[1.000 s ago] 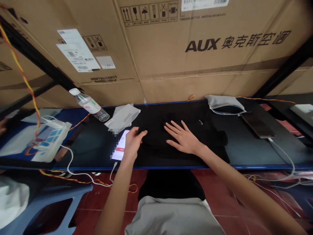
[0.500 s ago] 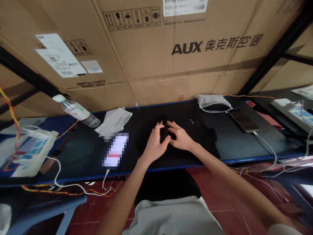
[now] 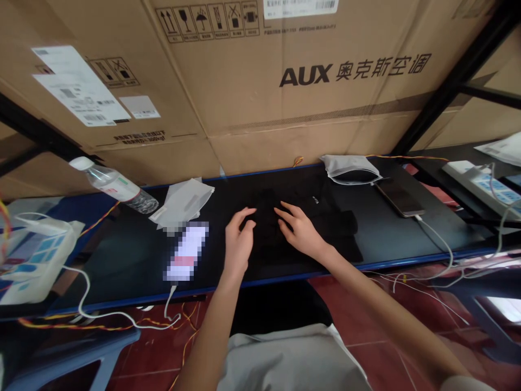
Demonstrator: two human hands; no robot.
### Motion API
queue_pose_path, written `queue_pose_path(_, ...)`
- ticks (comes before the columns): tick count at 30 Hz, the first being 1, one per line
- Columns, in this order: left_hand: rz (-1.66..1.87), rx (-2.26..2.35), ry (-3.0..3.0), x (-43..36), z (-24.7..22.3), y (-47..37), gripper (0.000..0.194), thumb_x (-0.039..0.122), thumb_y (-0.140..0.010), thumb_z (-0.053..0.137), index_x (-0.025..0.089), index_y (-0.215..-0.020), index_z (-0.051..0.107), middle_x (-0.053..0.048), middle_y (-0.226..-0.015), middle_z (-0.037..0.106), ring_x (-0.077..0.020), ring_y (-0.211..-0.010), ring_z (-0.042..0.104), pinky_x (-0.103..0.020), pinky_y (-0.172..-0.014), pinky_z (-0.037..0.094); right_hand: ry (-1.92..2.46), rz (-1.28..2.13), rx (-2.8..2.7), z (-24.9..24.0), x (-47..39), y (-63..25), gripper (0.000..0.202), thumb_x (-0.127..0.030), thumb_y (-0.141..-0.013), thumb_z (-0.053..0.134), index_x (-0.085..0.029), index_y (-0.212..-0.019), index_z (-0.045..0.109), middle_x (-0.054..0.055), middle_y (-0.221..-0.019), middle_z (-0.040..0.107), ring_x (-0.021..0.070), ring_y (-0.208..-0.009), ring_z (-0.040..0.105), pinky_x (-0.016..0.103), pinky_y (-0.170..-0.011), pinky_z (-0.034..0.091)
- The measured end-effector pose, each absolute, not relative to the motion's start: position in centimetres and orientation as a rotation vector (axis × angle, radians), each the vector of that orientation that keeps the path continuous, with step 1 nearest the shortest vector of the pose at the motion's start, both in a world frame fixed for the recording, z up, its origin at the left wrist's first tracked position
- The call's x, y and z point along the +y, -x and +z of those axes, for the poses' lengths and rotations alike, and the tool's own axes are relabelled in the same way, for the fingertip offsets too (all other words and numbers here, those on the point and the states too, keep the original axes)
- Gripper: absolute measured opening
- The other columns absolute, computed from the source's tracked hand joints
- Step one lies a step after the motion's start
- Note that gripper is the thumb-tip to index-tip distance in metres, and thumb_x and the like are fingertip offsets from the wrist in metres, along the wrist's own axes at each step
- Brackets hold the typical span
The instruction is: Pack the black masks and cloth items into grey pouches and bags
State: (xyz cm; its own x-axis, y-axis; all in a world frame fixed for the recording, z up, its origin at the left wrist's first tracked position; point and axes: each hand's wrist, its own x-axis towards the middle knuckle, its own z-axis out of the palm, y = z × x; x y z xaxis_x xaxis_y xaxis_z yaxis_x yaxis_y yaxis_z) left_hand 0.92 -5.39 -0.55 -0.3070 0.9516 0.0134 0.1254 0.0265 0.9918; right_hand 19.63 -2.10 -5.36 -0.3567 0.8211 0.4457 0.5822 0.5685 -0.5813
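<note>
- It looks like a workshop or a stockroom fitted with work places; which of the two cannot be told.
- Brown cardboard [image 3: 244, 98] printed "AUX", with paper labels and handling symbols, stands like a wall behind the worktop.
- Black metal posts [image 3: 456, 81] slant up beside the black, blue-edged worktop [image 3: 118, 250], much like warehouse racking.
- White socket blocks [image 3: 488, 193] lie at both sides, and a dark phone [image 3: 401, 198] has a white cable plugged in.
- Loose red-and-yellow twisted wire [image 3: 81, 327] hangs below the front edge.
- Underneath are red floor tiles [image 3: 350, 326] and blue-grey plastic seating [image 3: 118, 343].
</note>
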Motion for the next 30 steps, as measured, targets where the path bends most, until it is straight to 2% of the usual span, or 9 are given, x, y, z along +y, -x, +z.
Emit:
queue_pose_path(3,1.221,1.679,-0.971,-5.7,-0.9,0.6,0.046,0.031,-0.075,0.077,0.020,-0.119,0.070,-0.012,-0.113,0.075,-0.0264,-0.098,0.071,-0.035,-0.079,0.057,1.101,0.342,-2.165,-5.4,-2.3,-19.7,0.048,-0.023,-0.104,0.040,-0.013,-0.147,0.058,0.020,-0.158,0.045,0.0305,-0.148,0.043,0.053,-0.121,0.043)
queue_pose_path(6,1.013,1.734,-1.019,-5.1,-1.3,1.1,0.065,0.042,-0.069,0.086,0.016,-0.125,0.065,-0.006,-0.084,0.074,-0.0216,-0.070,0.068,-0.031,-0.063,0.050,1.103,0.249,-2.268,-5.1,-2.6,-19.7,0.051,-0.018,-0.102,0.038,-0.004,-0.149,0.053,0.024,-0.162,0.038,0.0343,-0.155,0.030,0.055,-0.123,0.040)
queue_pose_path(10,0.915,1.702,-1.111,-3.7,-1.0,0.9,0.040,0.040,-0.067,0.086,0.016,-0.095,0.073,0.001,-0.059,0.063,-0.0183,-0.054,0.059,-0.027,-0.053,0.040,1.150,0.133,-2.272,-4.4,-2.7,-19.7,0.049,-0.020,-0.104,0.038,-0.003,-0.146,0.055,0.025,-0.161,0.038,0.0358,-0.154,0.031,0.055,-0.121,0.041)
queue_pose_path(13,0.922,1.647,-1.139,-3.1,-0.5,0.6,0.024,0.036,-0.066,0.084,0.018,-0.074,0.070,0.001,-0.056,0.062,-0.0179,-0.056,0.059,-0.025,-0.051,0.037,1.185,0.079,-2.223,-3.5,-3.4,-19.6,0.045,-0.020,-0.103,0.041,-0.013,-0.143,0.061,0.019,-0.151,0.052,0.0348,-0.140,0.046,0.054,-0.112,0.048)
queue_pose_path(17,0.976,1.633,-1.183,-3.0,0.2,-0.1,0.021,0.035,-0.069,0.080,0.019,-0.071,0.067,0.001,-0.060,0.063,-0.0158,-0.055,0.056,-0.024,-0.049,0.035,1.206,0.114,-2.196,-1.5,-6.2,-18.6,0.045,-0.021,-0.098,0.046,-0.018,-0.139,0.064,0.015,-0.132,0.065,0.0313,-0.116,0.060,0.049,-0.099,0.053)
queue_pose_path(21,1.022,1.627,-1.232,-3.3,1.4,-1.5,0.027,0.040,-0.073,0.078,0.019,-0.068,0.061,0.002,-0.059,0.057,-0.0139,-0.054,0.053,-0.022,-0.045,0.033,1.261,0.227,-2.174,0.0,-9.2,-17.0,0.082,-0.053,-0.089,0.062,-0.010,-0.157,0.043,0.020,-0.140,0.061,0.0364,-0.120,0.060,0.051,-0.100,0.055)
queue_pose_path(23,1.051,1.571,-1.208,-3.6,2.4,-2.4,0.035,0.045,-0.075,0.079,0.020,-0.066,0.057,0.003,-0.058,0.054,-0.0134,-0.054,0.052,-0.022,-0.044,0.035,1.317,0.257,-2.105,0.1,-9.7,-16.7,0.089,-0.057,-0.091,0.061,-0.012,-0.162,0.033,0.020,-0.143,0.059,0.0365,-0.122,0.062,0.049,-0.098,0.057)
queue_pose_path(27,1.121,1.254,-1.181,-4.1,4.2,-3.7,0.039,0.056,-0.080,0.077,0.018,-0.078,0.067,-0.003,-0.075,0.065,-0.0185,-0.072,0.065,-0.028,-0.063,0.054,1.387,0.362,-1.790,-0.2,-8.8,-18.2,0.056,-0.038,-0.101,0.051,-0.024,-0.155,0.045,0.011,-0.138,0.066,0.0277,-0.115,0.070,0.039,-0.095,0.060)
queue_pose_path(30,1.225,1.172,-1.303,-4.0,4.3,-4.5,0.033,0.050,-0.088,0.072,0.018,-0.092,0.075,-0.010,-0.098,0.075,-0.0261,-0.100,0.070,-0.035,-0.086,0.057,1.378,0.445,-1.437,-0.2,-7.8,-20.7,0.041,-0.040,-0.101,0.053,-0.024,-0.139,0.058,0.007,-0.127,0.072,0.0258,-0.114,0.070,0.038,-0.099,0.058)
